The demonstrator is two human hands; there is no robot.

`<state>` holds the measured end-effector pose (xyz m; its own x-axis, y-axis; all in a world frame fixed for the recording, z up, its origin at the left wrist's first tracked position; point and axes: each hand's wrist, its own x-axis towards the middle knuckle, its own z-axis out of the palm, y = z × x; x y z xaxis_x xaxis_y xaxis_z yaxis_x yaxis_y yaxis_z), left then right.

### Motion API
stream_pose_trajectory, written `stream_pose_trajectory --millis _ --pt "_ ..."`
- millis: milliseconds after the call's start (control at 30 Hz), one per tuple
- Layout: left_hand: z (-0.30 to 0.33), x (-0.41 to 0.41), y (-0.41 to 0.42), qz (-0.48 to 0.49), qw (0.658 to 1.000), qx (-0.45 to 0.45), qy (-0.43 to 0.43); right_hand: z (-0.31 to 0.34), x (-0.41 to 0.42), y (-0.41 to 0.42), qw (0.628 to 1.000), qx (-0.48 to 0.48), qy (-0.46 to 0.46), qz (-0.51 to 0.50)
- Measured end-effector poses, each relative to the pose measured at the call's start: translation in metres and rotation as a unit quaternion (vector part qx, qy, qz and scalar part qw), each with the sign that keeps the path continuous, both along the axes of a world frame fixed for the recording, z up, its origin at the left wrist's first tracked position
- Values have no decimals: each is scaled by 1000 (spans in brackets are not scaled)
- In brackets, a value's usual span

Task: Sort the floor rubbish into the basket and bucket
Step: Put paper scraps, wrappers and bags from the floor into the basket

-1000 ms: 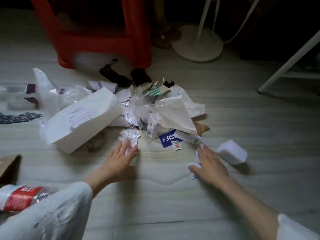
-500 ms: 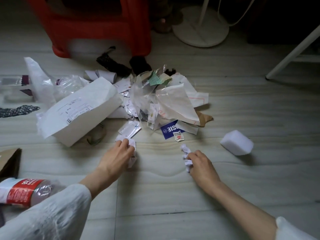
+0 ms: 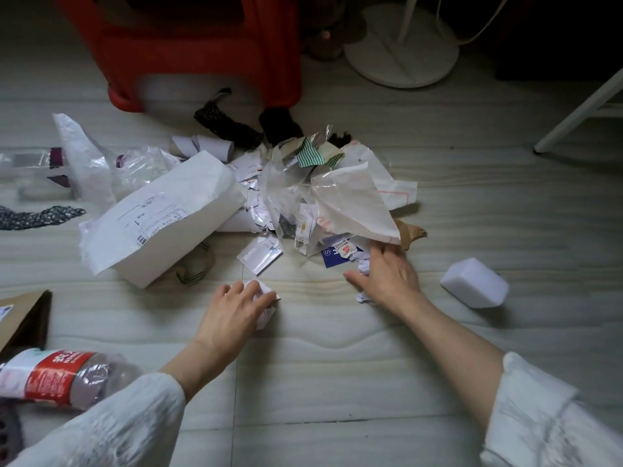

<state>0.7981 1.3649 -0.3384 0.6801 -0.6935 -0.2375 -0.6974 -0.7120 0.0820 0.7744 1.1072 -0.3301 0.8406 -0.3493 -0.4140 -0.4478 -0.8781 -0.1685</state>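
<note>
A heap of rubbish (image 3: 303,197) lies on the pale floor: torn paper, clear plastic film, a blue card (image 3: 333,261) and a large white mailer bag (image 3: 161,214). My left hand (image 3: 232,311) grips a crumpled wad of white paper (image 3: 263,298) just in front of the heap. My right hand (image 3: 387,274) reaches into the heap's near edge beside the blue card, with crumpled paper scraps (image 3: 364,296) held under its palm and fingers. No basket or bucket is plainly visible.
A white foam block (image 3: 473,283) lies right of my right hand. A crushed bottle with a red label (image 3: 60,379) and a brown cardboard piece (image 3: 27,318) sit at the lower left. A red stool (image 3: 188,45), fan base (image 3: 401,48) and white leg (image 3: 580,109) stand behind.
My right hand moved forward from open floor to the heap's edge by the blue card, keeping its scraps. My left hand stayed closed round its paper wad.
</note>
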Motion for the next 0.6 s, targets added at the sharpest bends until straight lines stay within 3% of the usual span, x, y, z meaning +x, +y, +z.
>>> stream_pose_trajectory --millis 100,233,367,600 --pt "-1 2 -1 22 1000 16 14 -5 3 0 997 -71 -19 35" --pt "-1 8 -3 51 997 5 62 -11 6 6 997 -57 -20 54" --pt "1 13 -6 56 993 64 84 -10 7 23 995 -61 -29 73" --pt "-6 2 4 163 976 -35 139 -22 -46 55 986 -65 -71 136"
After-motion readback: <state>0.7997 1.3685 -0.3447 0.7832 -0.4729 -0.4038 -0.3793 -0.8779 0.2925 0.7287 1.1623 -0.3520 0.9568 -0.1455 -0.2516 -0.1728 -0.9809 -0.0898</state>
